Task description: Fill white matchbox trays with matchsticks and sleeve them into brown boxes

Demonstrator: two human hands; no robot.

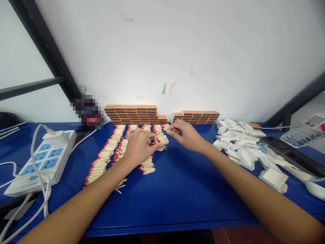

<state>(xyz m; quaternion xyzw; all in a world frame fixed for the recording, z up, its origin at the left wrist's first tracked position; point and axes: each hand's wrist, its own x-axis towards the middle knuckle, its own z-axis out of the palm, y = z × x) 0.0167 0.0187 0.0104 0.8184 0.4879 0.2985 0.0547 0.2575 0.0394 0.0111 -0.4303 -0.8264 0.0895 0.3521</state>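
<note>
My left hand is closed on a small white matchbox tray, thumb at its near side and fingers at its far left. Red-headed matches lie inside the tray. Just right of it, my right hand is raised with thumb and fingertips pinched together; whether a match is between them is too small to make out. Rows of loose matches with red heads lie on the blue table, partly hidden under my left hand and forearm.
Stacked matchboxes stand along the wall, with another stack to the right. Several white trays are heaped at right, beside a black phone and a plastic bottle. A power strip with white cables lies at left.
</note>
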